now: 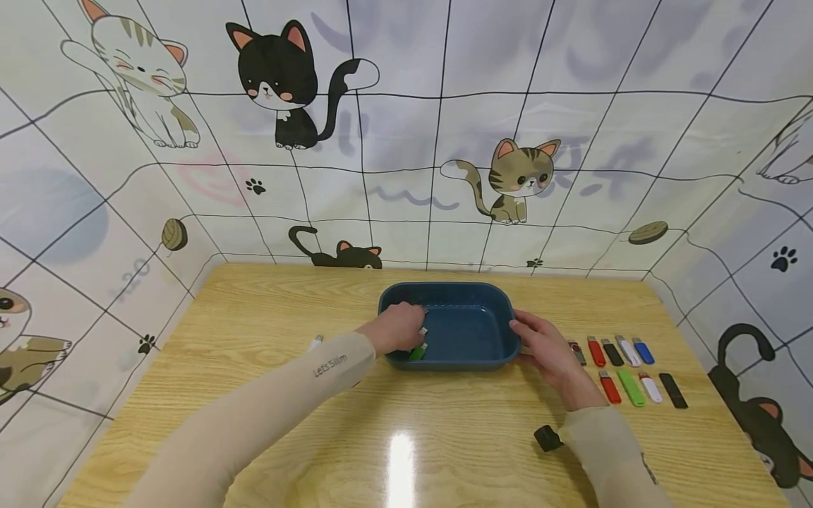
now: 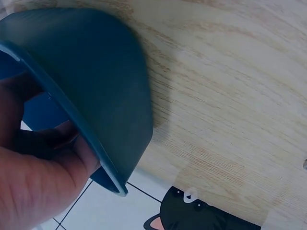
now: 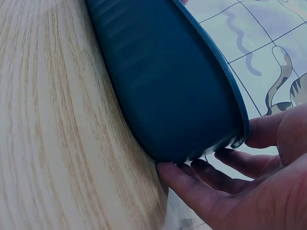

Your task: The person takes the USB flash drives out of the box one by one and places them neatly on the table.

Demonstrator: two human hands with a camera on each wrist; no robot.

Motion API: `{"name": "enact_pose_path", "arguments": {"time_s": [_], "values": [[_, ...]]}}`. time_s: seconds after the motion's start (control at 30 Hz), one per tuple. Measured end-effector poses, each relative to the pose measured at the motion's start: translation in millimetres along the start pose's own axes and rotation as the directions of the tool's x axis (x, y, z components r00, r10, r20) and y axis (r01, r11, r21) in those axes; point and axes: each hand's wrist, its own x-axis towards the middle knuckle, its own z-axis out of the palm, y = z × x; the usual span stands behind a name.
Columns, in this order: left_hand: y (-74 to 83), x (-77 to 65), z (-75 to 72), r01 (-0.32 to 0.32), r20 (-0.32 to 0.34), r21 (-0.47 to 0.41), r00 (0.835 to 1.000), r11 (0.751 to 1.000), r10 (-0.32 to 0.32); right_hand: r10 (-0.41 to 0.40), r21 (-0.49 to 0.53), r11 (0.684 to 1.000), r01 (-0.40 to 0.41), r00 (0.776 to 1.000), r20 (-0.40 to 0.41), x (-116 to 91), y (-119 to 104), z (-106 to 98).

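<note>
A dark blue plastic basin (image 1: 473, 365) sits on the wooden table in the head view. My left hand (image 1: 400, 327) reaches over its left end, fingers bent down inside; in the left wrist view the hand (image 2: 43, 177) overlaps the rim, and I cannot tell whether the fingertips pinch anything. Beside that hand, a green USB stick (image 1: 417, 353) lies in the basin, with another metal plug close by. At the other end my right hand (image 1: 549, 349) holds the basin, thumb at the rim and fingers spread along the outer wall (image 3: 163, 86).
Two rows of USB sticks lie on the table to the right, among them a red one (image 1: 595, 351), a blue one (image 1: 644, 351), a green one (image 1: 631, 387) and a black one (image 1: 673, 391). A white stick (image 1: 316, 342) shows behind the left forearm. Cat-print sheeting (image 1: 406, 197) surrounds the table.
</note>
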Motion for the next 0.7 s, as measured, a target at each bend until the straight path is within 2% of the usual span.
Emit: {"name": "enact_pose_path", "arguments": {"time_s": [0.2, 0.43, 0.7], "values": [[2.5, 3.3, -0.1, 0.031, 0.032, 0.007, 0.999, 0.999, -0.031, 0.004, -0.004, 1.0, -0.004, 1.0, -0.001, 0.1, 1.0, 0.3], [3.9, 7.0, 2.1, 0.042, 0.025, 0.029, 0.999, 0.999, -0.043, -0.004, -0.002, 1.0, 0.004, 1.0, -0.001, 0.2, 2.1, -0.2], [6.1, 5.8, 4.8, 0.02, 0.027, 0.072, 0.999, 0.997, -0.022, -0.009, -0.004, 1.0, 0.009, 1.0, 0.004, 0.5, 2.8, 0.3]]}}
